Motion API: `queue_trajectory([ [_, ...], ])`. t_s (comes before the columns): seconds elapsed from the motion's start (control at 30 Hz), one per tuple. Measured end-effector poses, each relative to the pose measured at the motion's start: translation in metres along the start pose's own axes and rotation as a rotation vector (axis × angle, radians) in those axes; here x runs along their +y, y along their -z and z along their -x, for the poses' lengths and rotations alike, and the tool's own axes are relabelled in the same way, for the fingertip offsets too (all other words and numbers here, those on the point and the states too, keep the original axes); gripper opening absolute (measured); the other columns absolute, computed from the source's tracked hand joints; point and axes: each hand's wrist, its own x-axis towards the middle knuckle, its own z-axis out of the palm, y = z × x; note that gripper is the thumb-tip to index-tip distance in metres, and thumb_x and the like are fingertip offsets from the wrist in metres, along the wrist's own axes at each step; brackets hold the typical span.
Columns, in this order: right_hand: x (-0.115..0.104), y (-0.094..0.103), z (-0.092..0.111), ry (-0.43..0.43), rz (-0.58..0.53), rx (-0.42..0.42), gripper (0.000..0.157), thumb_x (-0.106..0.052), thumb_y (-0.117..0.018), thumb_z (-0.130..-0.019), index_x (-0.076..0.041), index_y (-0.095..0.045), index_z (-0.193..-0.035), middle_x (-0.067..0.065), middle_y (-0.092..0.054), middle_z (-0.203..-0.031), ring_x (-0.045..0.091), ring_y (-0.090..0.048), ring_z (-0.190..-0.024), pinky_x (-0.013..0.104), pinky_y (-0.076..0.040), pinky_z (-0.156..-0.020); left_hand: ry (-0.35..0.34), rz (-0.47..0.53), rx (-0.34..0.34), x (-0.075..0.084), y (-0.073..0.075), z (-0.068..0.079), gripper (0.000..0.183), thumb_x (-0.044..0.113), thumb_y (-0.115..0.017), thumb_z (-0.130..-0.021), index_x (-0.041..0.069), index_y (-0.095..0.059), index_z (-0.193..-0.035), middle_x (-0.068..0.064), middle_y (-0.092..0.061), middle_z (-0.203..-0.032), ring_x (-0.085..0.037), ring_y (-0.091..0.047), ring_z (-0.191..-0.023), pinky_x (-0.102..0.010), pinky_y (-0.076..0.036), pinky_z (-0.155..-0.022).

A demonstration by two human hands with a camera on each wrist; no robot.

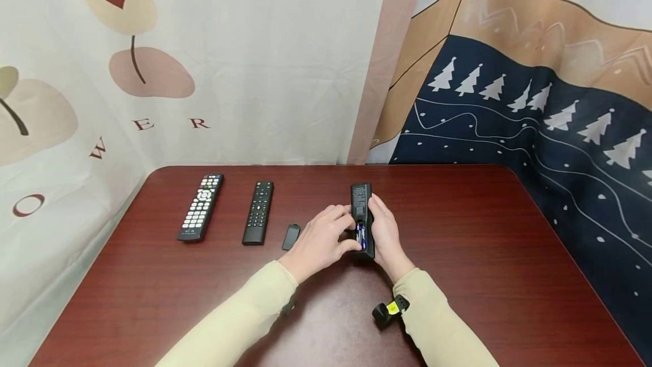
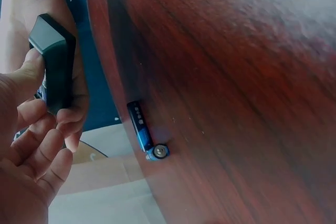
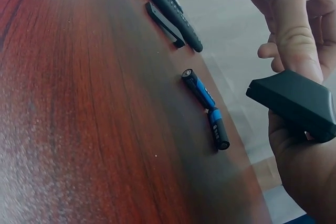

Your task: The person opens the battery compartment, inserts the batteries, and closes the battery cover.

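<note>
Your right hand grips the remote back-up, likely baring its batteries; your left hand reaches them; whether it pinches, I cannot tell.

The held remote looks like smooth, matt plastic. The loose batteries have slick, lightly shining wrappers, with bare metal showing at one end. The battery cover is plain matt plastic; the slim remote and the white-buttoned remote have plastic bodies too. The surface looks like polished, grained wood, glossy where light catches it. The backdrop is creased, matt cloth, and the sleeves are soft, dull fabric.
</note>
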Motion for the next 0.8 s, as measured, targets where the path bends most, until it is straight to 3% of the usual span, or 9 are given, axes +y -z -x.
queue_trajectory([
  [0.13, 0.001, 0.0, -0.001, 0.006, -0.027, -0.032, 0.044, -0.027, -0.025, -0.114, -0.012, -0.042, -0.151, 0.016, -0.069, -0.111, 0.019, -0.066, -0.079, 0.039, -0.055, -0.069, 0.004, -0.013, -0.007, -0.003, 0.001, 0.002, 0.032, 0.03, -0.087, -0.082, 0.008, -0.073, -0.1, -0.003, -0.066, -0.1, -0.017, -0.058, -0.094, -0.034, -0.053, -0.079],
  [0.23, 0.001, 0.0, -0.002, 0.007, -0.035, -0.032, 0.043, -0.026, -0.025, -0.114, -0.01, -0.044, -0.148, 0.012, -0.071, -0.105, 0.021, -0.066, -0.076, 0.041, -0.056, -0.069, 0.005, -0.016, -0.013, -0.004, 0.001, 0.003, 0.035, 0.029, -0.087, -0.082, 0.007, -0.074, -0.106, -0.004, -0.066, -0.1, -0.017, -0.057, -0.093, -0.034, -0.053, -0.079],
  [0.5, 0.002, 0.003, -0.003, 0.005, -0.03, -0.029, 0.044, -0.029, -0.026, -0.114, -0.013, -0.043, -0.151, 0.02, -0.067, -0.115, 0.022, -0.067, -0.08, 0.04, -0.058, -0.075, -0.002, -0.024, -0.021, -0.006, 0.003, 0.004, 0.037, 0.028, -0.088, -0.082, 0.007, -0.074, -0.109, -0.003, -0.065, -0.099, -0.017, -0.057, -0.092, -0.033, -0.052, -0.078],
  [0.8, 0.002, 0.004, -0.005, 0.017, -0.072, -0.046, 0.042, -0.025, -0.022, -0.115, -0.009, -0.04, -0.149, 0.02, -0.066, -0.113, 0.022, -0.069, -0.082, 0.039, -0.06, -0.082, 0.003, -0.055, -0.014, -0.012, 0.005, 0.009, 0.03, 0.025, -0.089, -0.08, 0.009, -0.073, -0.099, -0.003, -0.064, -0.098, -0.018, -0.057, -0.09, -0.033, -0.052, -0.076],
])
